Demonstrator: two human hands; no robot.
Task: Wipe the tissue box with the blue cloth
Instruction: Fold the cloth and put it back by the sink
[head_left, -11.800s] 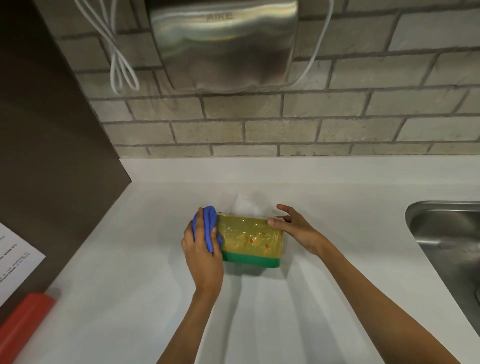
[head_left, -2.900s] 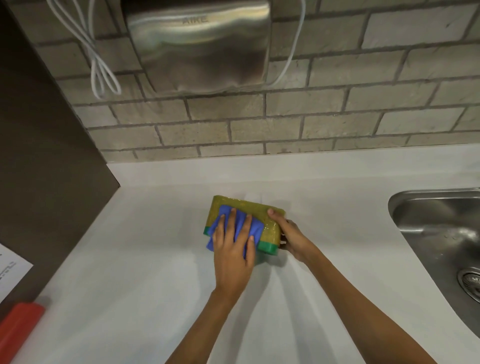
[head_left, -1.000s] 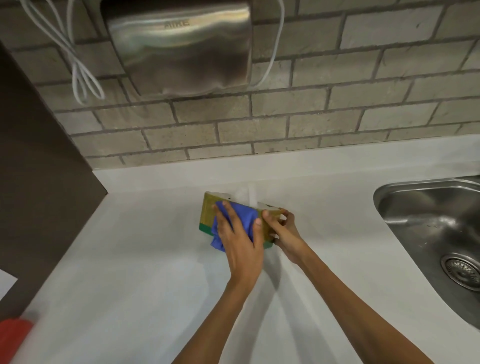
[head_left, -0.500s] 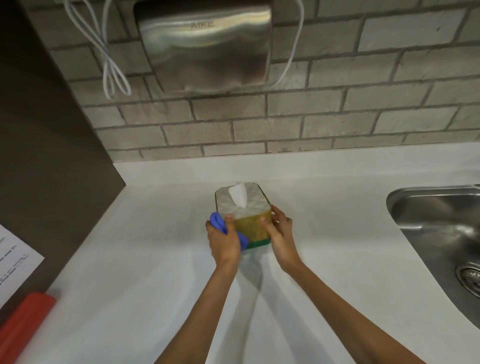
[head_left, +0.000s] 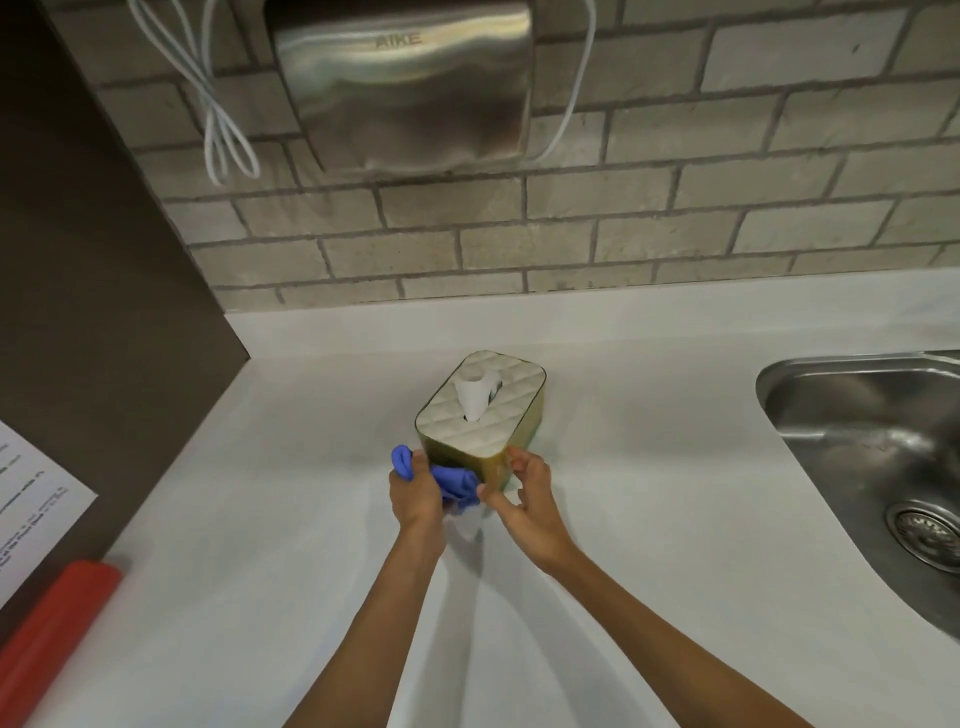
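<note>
The tissue box stands upright on the white counter, with a quilted white top, yellowish sides and a tissue sticking up. My left hand grips the bunched blue cloth and presses it against the box's near end face. My right hand holds the box's near right corner with thumb and fingers. The lower near part of the box is hidden behind cloth and hands.
A steel sink is sunk into the counter at the right. A steel hand dryer and white cable hang on the brick wall behind. A dark panel bounds the left. A red object lies bottom left.
The box has gone from lying on its side to upright. It has turned a little since half a second ago. The cloth has moved from the long side to the near end face.
</note>
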